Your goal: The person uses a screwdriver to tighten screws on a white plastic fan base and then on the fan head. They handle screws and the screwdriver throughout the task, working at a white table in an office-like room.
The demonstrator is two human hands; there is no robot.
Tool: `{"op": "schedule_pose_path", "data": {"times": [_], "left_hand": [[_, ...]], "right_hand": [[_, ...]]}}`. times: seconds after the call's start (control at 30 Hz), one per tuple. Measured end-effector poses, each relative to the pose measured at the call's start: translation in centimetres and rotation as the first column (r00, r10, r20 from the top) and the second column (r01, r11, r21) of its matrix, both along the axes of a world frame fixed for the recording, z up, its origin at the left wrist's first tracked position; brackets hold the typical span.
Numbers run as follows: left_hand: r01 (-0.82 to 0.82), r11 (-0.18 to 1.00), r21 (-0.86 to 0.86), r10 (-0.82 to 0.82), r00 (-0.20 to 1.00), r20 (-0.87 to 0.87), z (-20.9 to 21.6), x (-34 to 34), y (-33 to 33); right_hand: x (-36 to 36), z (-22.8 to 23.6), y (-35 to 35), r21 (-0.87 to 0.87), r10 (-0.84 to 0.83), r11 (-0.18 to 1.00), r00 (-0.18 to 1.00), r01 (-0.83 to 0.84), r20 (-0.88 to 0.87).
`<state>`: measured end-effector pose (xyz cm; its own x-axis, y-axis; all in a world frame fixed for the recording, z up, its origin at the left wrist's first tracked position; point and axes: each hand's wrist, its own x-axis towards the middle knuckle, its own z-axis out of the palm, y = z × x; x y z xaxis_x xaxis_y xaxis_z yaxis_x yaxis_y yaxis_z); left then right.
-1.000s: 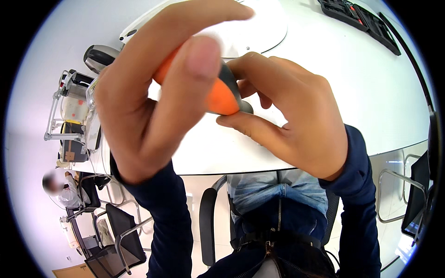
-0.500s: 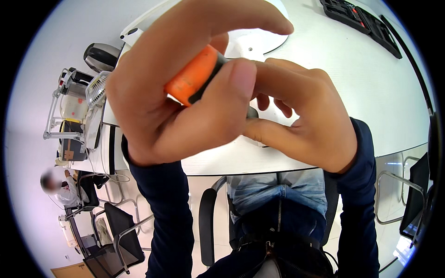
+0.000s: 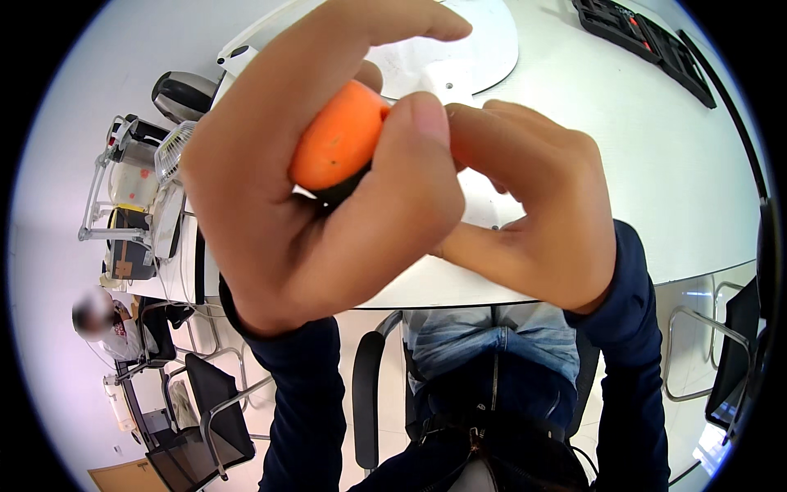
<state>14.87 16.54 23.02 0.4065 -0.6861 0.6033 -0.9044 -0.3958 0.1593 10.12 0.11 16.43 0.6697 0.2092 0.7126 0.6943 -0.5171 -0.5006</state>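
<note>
Close to the camera, my left hand (image 3: 328, 197) is curled around the orange-and-black handle (image 3: 340, 139) of what looks like a screwdriver. Its thumb and bent fingers wrap the grip, with the forefinger curving over above. The far end of the tool is hidden behind my left thumb. Touching or just behind that thumb, my right hand (image 3: 549, 205) has its thumb and forefinger brought toward each other. Whatever lies between those fingertips is covered by my left hand. Both hands are raised over the white table (image 3: 648, 180).
A white rounded base (image 3: 484, 49) stands on the table beyond my hands. An open black tool case (image 3: 648, 41) lies at the far right. Left are a small fan (image 3: 174, 152) and a side desk with equipment. A person (image 3: 119, 332) sits far left, near black chairs (image 3: 217, 414).
My left hand has turned and the handle with it, showing more orange and less black. The left wrist has dropped slightly. A grey piece between the right fingertips is now hidden.
</note>
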Motion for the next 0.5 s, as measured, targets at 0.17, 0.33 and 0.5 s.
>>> {"op": "schedule_pose_path", "data": {"times": [0.17, 0.33, 0.5], "left_hand": [[0.051, 0.998, -0.025, -0.052, 0.997, -0.054, -0.5, 0.2, 0.3], [-0.019, 0.987, -0.158, 0.033, 0.996, 0.085, -1.8, -0.2, -1.2], [-0.189, 0.932, -0.31, 0.269, 0.933, 0.239, -2.8, -0.8, -2.7]], "right_hand": [[0.2, 0.0, -1.2, -0.043, 0.111, 0.993, 0.993, -0.113, -0.027], [-0.3, -0.7, -0.9, -0.033, -0.028, 0.999, 1.0, 0.029, 0.011], [-0.4, -1.0, -1.3, -0.09, -0.067, 0.993, 0.987, 0.08, 0.143]]}}
